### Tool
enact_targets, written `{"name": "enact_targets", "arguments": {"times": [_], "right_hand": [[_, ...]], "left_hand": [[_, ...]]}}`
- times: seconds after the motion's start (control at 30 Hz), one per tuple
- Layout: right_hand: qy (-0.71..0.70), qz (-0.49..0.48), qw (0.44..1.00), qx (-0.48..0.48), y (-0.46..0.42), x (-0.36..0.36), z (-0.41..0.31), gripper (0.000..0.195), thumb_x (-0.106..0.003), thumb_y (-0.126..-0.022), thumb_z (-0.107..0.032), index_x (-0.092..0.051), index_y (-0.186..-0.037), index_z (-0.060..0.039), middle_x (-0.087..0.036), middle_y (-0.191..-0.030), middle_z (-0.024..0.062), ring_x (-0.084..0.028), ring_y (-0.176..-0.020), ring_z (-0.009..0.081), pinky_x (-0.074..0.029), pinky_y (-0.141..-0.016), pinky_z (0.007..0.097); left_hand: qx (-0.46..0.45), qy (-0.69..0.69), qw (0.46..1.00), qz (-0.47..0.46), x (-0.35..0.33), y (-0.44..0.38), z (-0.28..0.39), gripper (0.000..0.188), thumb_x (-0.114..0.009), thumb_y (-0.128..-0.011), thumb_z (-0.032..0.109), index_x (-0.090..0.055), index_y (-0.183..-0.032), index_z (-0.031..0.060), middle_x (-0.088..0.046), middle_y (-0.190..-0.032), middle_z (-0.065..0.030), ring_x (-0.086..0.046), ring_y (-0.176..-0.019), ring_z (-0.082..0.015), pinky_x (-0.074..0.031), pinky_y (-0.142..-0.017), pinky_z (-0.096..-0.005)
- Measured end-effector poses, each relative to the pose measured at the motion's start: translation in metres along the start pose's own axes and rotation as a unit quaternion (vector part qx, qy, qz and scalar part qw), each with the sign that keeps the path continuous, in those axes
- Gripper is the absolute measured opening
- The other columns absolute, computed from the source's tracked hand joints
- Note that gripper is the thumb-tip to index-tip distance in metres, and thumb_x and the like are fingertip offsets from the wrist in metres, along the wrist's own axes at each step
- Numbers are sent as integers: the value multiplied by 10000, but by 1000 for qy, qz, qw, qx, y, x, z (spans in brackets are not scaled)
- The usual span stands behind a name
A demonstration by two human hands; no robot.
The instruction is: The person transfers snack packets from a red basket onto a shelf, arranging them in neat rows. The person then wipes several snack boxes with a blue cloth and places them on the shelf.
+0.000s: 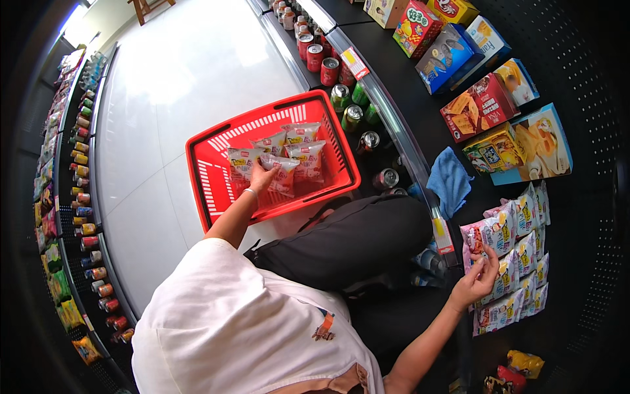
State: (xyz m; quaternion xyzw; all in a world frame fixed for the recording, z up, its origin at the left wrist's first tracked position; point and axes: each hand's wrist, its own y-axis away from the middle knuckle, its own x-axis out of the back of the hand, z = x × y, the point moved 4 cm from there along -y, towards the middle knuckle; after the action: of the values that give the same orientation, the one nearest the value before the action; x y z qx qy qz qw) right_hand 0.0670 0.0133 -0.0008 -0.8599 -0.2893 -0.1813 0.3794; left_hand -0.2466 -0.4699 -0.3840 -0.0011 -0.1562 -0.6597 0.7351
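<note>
A red plastic shopping basket (273, 207) stands on the floor, tilted in view, holding several snack bags (306, 160) with white tops and pink bottoms. My left hand (263, 177) reaches into it, fingers on one of these bags (283, 180); how firmly it grips is hard to see. On the right, my right hand (480, 276) is raised over the shelf, fingers loosely curled, close before rows of similar upright snack bags (499, 312). Nothing shows between its fingertips. A pink-and-white bag (485, 234) stands just beyond those fingers.
A blue cloth (449, 182) lies on the black shelf (418, 123) beside boxed biscuits (480, 106). Drink cans (330, 71) line the lower shelf by the basket. Bright wrapped packs (525, 363) lie lower right. Another stocked shelf (61, 197) runs along the left of the aisle floor (142, 147).
</note>
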Motion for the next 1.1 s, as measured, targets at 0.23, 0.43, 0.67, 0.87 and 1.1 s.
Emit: {"name": "enact_targets", "arguments": {"times": [0.23,0.43,0.67,0.87,1.1], "right_hand": [[19,-3,1000,-10,1,-5,1,239,-503,-990,14,-578,-1213,59,-668,-1105,105,-632,-791,152,-510,-748,282],[20,-1,1000,-8,-1,-3,-4,225,-512,-990,8,-593,-1193,62,-679,-1060,108,-624,-780,150,-509,-752,279],[14,25,1000,10,-1,0,-16,176,-529,-983,-7,-642,-1106,48,-700,-980,104,-643,-730,160,-524,-668,286],[-36,39,999,-7,2,1,-20,178,-526,-985,2,-638,-1120,29,-698,-1004,104,-660,-740,156,-545,-684,277],[-159,23,985,-63,-3,-5,-20,453,-609,-994,-265,-513,-1364,-21,-604,-1306,159,-598,-1188,271,-462,-1014,384]], "left_hand": [[74,86,990,-85,-4,9,20,502,-780,-845,64,-516,-1257,-42,-670,-1139,-130,-669,-985,-221,-571,-875,-352],[76,127,982,-118,0,23,40,338,-740,-870,39,-631,-1180,-42,-712,-1085,-111,-689,-890,-179,-568,-821,-318],[-16,204,974,-93,1,7,157,325,-751,-901,278,-702,-1086,15,-702,-922,-12,-602,-753,-107,-465,-640,-271],[-104,302,938,-136,-57,40,320,314,-714,-938,266,-664,-1091,-4,-690,-963,-26,-616,-825,-121,-496,-740,-282],[-296,224,875,-311,-154,194,461,369,-727,-913,109,-539,-1202,-24,-652,-1055,-61,-618,-930,-115,-513,-842,-273]]}}
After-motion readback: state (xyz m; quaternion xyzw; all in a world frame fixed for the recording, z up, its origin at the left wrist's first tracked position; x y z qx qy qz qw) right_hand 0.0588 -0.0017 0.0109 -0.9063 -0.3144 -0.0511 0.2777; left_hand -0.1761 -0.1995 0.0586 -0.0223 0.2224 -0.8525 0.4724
